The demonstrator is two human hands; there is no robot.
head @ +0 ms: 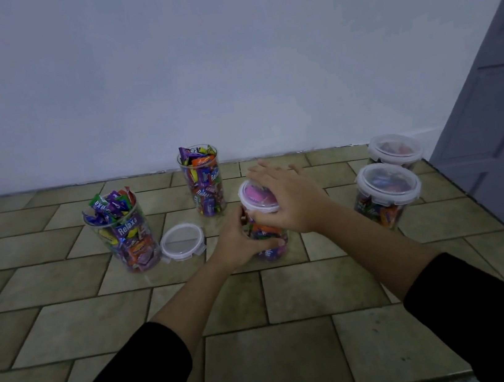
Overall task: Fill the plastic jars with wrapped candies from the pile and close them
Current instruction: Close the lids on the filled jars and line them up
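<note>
A clear plastic jar (268, 243) full of wrapped candies stands in the middle of the tiled surface. My left hand (238, 241) grips its side. My right hand (290, 195) lies flat on its clear lid (253, 198), fingers straight, pressing down. To the left an open jar (127, 237) is heaped with candies, and a loose lid (182, 242) lies beside it. A tall open jar (203, 181) of candies stands behind. Two lidded jars stand on the right, the nearer (385, 194) in front of the farther (395, 151).
The tiled surface (262, 319) ends at a pale wall behind and at an edge on the right, beyond which a grey door (498, 111) stands. Both my sleeves are black. No loose candy pile is in view.
</note>
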